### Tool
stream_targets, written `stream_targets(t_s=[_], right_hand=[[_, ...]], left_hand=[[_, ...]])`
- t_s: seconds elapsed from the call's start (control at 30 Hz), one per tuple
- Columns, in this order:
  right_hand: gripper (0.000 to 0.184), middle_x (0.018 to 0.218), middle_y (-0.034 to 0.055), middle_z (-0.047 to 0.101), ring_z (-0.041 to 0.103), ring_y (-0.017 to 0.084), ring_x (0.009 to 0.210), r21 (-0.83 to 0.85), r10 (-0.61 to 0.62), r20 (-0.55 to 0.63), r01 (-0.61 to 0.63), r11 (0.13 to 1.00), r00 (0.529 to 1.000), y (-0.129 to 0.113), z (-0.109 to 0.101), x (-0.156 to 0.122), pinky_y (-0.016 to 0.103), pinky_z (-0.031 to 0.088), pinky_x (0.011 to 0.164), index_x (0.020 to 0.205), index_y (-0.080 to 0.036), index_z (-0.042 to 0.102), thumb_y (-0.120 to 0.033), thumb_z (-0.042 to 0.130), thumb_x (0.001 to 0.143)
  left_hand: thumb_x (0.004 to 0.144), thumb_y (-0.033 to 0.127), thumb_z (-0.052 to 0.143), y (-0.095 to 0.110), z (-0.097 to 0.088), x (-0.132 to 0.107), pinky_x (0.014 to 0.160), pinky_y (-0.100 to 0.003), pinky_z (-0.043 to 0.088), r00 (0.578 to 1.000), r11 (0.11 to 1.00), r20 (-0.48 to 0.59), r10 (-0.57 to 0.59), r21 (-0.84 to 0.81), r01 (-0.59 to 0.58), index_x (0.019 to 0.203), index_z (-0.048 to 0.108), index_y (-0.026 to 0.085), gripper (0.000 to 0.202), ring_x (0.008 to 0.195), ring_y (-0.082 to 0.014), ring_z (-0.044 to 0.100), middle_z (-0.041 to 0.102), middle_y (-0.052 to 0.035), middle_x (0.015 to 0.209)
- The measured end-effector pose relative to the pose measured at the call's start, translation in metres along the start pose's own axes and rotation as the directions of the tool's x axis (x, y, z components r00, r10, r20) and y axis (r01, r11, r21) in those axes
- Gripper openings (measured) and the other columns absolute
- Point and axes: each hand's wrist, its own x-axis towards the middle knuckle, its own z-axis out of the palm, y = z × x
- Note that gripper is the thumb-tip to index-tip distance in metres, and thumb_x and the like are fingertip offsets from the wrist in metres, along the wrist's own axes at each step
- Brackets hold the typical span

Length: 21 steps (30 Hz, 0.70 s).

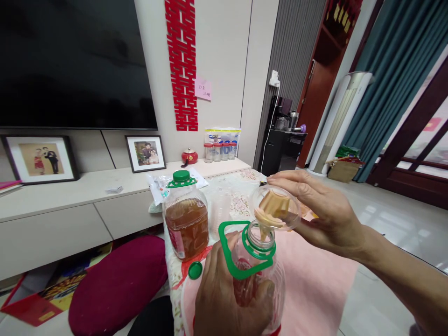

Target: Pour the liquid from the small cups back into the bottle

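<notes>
My left hand [224, 294] is wrapped round a clear plastic jug [278, 284] with a green handle ring [226, 247] at its neck. The jug stands upright and uncapped. Over its mouth, my right hand [322, 212] grips a clear plastic cup [296, 212] tilted on its side. Thick yellowish-amber stuff [275, 203] lies inside the cup, and a strand of it runs down into the jug's neck. A loose green cap [195, 270] lies left of my left hand. Behind it stands a second jug [187, 228], capped green and holding brown liquid.
Stacked clear cups [220, 217] stand beside the full jug. A pink mat [315, 280] covers part of the flowered tablecloth [241, 205]. A maroon round cushion [121, 289] sits at the left. Behind, a low cabinet [87, 196] bears framed photos and several red-lidded jars [217, 153].
</notes>
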Motion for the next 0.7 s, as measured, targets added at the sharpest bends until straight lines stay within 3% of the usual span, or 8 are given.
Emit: stream_targets(t_s=[0.17,0.33,0.47,0.7], right_hand=[[0.044,0.125,0.0202,0.066,0.064,0.024,0.117,-0.045,-0.048,0.004,0.048,0.998,0.999,-0.001,-0.002,0.001,0.038,0.057,0.1,0.136,-0.005,0.058,-0.005,0.062,0.092],[0.041,0.127,0.0237,0.065,0.062,0.025,0.121,-0.059,-0.081,0.016,0.081,0.995,0.997,-0.002,-0.003,0.004,0.038,0.054,0.105,0.13,0.002,0.063,0.0,0.063,0.089],[0.037,0.128,0.0245,0.066,0.061,0.025,0.124,-0.077,-0.113,0.012,0.114,0.99,0.993,-0.003,-0.003,0.006,0.039,0.053,0.108,0.127,0.003,0.065,0.001,0.064,0.09],[0.038,0.127,0.0234,0.066,0.061,0.027,0.124,-0.133,-0.16,0.022,0.162,0.978,0.987,-0.008,-0.006,0.012,0.041,0.055,0.107,0.126,0.002,0.066,0.006,0.064,0.089]], left_hand=[[0.081,0.027,0.065,0.002,0.001,0.001,0.097,-0.053,0.062,0.999,0.999,0.027,-0.038,-0.015,0.039,0.14,0.055,0.025,0.06,0.114,-0.0325,0.069,0.067,-0.0114,0.122],[0.078,0.024,0.066,0.005,0.002,0.0,0.098,-0.052,0.062,0.999,0.999,-0.014,-0.048,-0.006,0.048,0.139,0.055,0.026,0.063,0.114,-0.033,0.069,0.069,-0.0105,0.122],[0.076,0.021,0.063,0.008,0.001,0.002,0.09,-0.05,0.065,0.999,1.0,-0.03,-0.027,0.015,0.028,0.134,0.057,0.024,0.058,0.105,-0.0318,0.072,0.07,-0.0096,0.114],[0.083,0.026,0.063,0.003,-0.002,0.0,0.086,-0.046,0.066,0.995,0.997,-0.077,0.056,0.052,-0.053,0.137,0.054,0.024,0.055,0.106,-0.0291,0.073,0.071,-0.0098,0.119]])
